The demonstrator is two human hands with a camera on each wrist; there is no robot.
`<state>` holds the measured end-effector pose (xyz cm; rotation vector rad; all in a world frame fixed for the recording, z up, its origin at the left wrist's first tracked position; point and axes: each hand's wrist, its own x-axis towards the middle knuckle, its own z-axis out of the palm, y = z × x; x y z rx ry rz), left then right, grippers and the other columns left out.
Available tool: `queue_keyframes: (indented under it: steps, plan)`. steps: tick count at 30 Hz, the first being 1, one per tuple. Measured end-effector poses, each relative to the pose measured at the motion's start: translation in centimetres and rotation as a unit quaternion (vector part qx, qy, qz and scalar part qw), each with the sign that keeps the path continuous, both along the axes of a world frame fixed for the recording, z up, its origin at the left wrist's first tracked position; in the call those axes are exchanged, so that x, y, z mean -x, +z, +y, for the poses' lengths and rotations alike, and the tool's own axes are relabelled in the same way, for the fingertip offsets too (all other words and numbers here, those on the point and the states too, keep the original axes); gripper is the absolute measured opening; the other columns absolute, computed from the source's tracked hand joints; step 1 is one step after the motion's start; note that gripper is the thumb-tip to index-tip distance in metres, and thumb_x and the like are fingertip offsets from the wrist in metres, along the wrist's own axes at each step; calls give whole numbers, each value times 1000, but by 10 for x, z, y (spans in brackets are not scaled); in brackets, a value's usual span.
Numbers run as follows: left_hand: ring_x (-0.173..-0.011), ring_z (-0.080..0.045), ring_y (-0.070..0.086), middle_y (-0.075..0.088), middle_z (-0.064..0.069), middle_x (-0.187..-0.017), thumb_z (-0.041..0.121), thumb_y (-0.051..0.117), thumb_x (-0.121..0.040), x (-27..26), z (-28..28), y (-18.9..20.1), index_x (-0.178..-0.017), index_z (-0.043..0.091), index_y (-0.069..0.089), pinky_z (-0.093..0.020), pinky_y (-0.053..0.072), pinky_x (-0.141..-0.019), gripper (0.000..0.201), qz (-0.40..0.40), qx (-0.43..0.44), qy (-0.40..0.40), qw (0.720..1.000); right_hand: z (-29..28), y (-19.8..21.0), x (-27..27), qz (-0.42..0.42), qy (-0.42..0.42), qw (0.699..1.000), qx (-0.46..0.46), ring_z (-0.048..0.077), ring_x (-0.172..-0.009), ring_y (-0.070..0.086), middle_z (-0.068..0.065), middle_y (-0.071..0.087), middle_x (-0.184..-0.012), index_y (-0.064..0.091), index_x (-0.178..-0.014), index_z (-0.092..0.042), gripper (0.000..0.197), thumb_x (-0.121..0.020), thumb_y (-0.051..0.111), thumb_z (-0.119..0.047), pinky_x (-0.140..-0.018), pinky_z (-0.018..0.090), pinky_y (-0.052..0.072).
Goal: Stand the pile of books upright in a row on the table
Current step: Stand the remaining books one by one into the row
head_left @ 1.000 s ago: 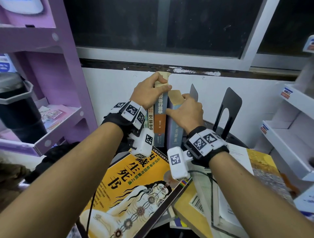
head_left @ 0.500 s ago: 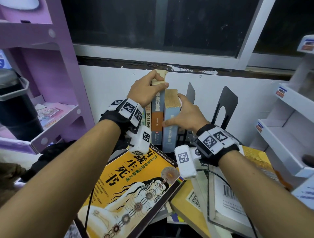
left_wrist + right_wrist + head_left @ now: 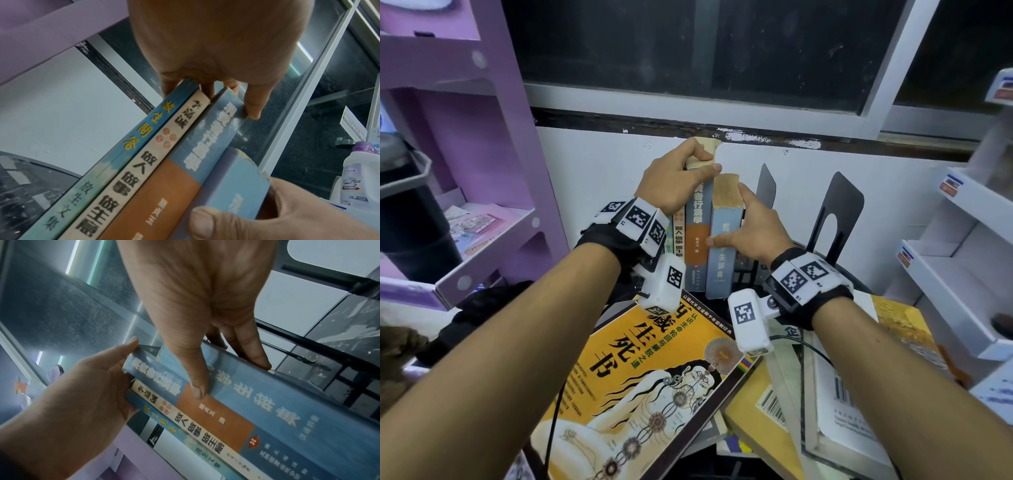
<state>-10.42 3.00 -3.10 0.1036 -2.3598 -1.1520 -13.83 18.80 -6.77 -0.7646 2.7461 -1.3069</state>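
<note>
Several books stand upright in a row against the wall: a thin blue one (image 3: 144,129), a cream-spined one (image 3: 678,240), a taller blue-and-orange book (image 3: 698,240) and a thick light blue book (image 3: 722,270). My left hand (image 3: 688,168) grips the top of the blue-and-orange book, thumb in front and fingers behind. My right hand (image 3: 736,219) holds the light blue book (image 3: 267,402), thumb on its spine and fingers along its right cover. A large yellow book (image 3: 647,383) lies flat under my wrists, on top of the pile.
Two black metal bookends (image 3: 839,212) stand just right of the row. More flat books (image 3: 835,411) lie at the right front. A purple shelf unit (image 3: 493,171) is at the left, and white shelves (image 3: 955,274) are at the right.
My right hand has slid from the top of the light blue book down to its spine and side. The left hand keeps its grip on the row.
</note>
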Motion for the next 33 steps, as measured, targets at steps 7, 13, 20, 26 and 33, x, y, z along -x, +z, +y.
queue_keyframes:
  steps: [7, 13, 20, 26, 33]
  plan:
    - [-107, -19, 60, 64, 3, -124, 48, 58, -88, 1, -1, -1, -103, 24, 58, -40, 46, -93, 29, 2, -8, -3, 1000, -6, -3, 10, 1, -4, 1000, 12, 14, -100, 55, -1, 58, -114, 28, -149, -22, 104, -66, 90, -21, -84, 20, 43]
    - [-107, -19, 59, 64, 5, -121, 48, 58, -88, 2, -2, -1, -104, 24, 58, -38, 45, -91, 28, 4, -4, -2, 1000, -10, -4, 17, -4, -8, 1000, 12, 18, -111, 58, 1, 59, -123, 27, -149, -22, 106, -64, 91, -21, -93, 25, 44]
    - [-105, -18, 59, 63, 5, -124, 49, 57, -89, 3, -3, -2, -105, 25, 58, -36, 45, -89, 29, 4, 4, -1, 1000, -9, -5, 20, -1, -10, 1000, 3, 19, -111, 57, 3, 59, -126, 24, -151, -21, 108, -65, 90, -23, -91, 23, 42]
    - [-101, -19, 60, 63, 3, -119, 49, 56, -90, -1, 0, 1, -108, 25, 54, -41, 48, -90, 30, -2, 25, -2, 1000, -7, -2, 19, -3, -7, 1000, -28, 19, -112, 57, 4, 58, -130, 16, -153, -22, 113, -67, 89, -30, -95, 26, 45]
    - [-102, -21, 57, 61, 2, -111, 41, 58, -91, -5, 3, 6, -114, 20, 56, -38, 47, -89, 31, -11, 14, -7, 1000, 1, 6, 13, -20, 1, 999, -34, 20, -107, 60, 4, 60, -125, 21, -151, -22, 105, -69, 87, -28, -89, 34, 53]
